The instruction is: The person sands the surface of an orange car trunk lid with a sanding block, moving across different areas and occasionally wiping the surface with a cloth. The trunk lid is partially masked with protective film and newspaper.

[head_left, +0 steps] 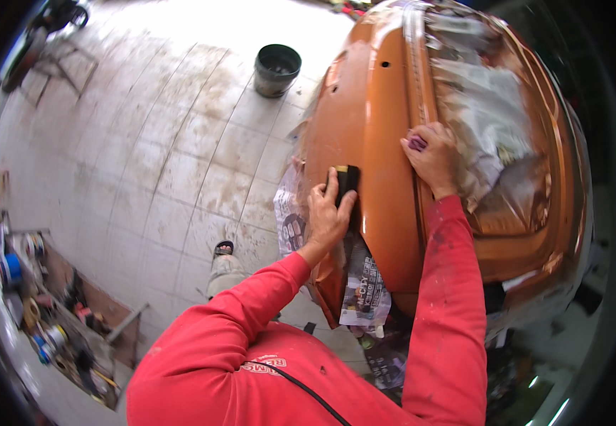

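An orange car body [386, 106] curves away in front of me, its outer panel below and a recessed opening to the right. My left hand [328, 216] is closed around a black sanding block [349, 183] with a yellowish edge, which rests against the outer panel. Further right, my right hand [435, 157] is closed on a crumpled purple pad or cloth [417, 143], too small to tell which. That hand lies on the panel's upper edge beside the opening. Crinkled masking plastic [482, 99] covers part of the opening.
Printed masking paper [366, 287] hangs from the panel's near end. A dark bucket [277, 69] stands on the dirty tiled floor [201, 149]. At lower left, cans, tape rolls and tools crowd a rack [59, 312]. A metal stand [63, 71] is at far left.
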The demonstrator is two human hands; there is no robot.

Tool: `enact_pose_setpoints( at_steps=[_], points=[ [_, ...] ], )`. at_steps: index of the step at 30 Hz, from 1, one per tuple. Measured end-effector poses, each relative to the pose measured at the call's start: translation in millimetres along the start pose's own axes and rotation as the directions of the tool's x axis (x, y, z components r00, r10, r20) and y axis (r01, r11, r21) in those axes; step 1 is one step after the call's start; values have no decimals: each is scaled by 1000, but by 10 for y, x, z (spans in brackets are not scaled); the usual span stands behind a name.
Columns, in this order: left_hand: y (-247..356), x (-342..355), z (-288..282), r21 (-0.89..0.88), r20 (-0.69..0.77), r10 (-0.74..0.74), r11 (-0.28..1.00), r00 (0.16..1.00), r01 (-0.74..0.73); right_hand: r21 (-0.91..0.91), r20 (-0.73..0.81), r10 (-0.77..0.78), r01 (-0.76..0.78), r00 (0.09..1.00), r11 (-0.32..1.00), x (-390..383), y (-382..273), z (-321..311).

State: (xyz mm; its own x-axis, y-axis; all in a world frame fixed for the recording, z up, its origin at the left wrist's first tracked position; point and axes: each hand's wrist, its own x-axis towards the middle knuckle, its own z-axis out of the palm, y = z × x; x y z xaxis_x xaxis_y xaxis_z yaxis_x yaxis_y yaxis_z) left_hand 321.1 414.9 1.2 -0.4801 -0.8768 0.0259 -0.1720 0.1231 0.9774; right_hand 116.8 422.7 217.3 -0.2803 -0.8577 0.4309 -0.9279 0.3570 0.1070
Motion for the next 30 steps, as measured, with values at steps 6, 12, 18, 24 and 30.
enact_pose_setpoints(
  at_steps=[6, 12, 18, 24, 30],
  points=[
    [-918, 960, -87, -1, -150, -364, 930, 919, 368, 183, 44, -41, 32, 998, 983, 169, -166, 79],
    [397, -82, -241, -51, 18, 98, 994, 995, -97, 173, 119, 4, -25, 993, 985, 58, -45, -82],
    [-499, 768, -216, -225, -17, -337, 918, 941, 325, 143, 127, -41, 23, 991, 989, 190, -155, 19],
    [289, 26, -268, -82, 25, 33, 996, 999, -31, 72, 143, -23, 12, 989, 997, 110, -90, -24],
    [-1332, 1070, -28, -110, 28, -442, 890, 896, 443, 85, 145, -9, -4, 989, 996, 233, -195, 62]
  ],
)
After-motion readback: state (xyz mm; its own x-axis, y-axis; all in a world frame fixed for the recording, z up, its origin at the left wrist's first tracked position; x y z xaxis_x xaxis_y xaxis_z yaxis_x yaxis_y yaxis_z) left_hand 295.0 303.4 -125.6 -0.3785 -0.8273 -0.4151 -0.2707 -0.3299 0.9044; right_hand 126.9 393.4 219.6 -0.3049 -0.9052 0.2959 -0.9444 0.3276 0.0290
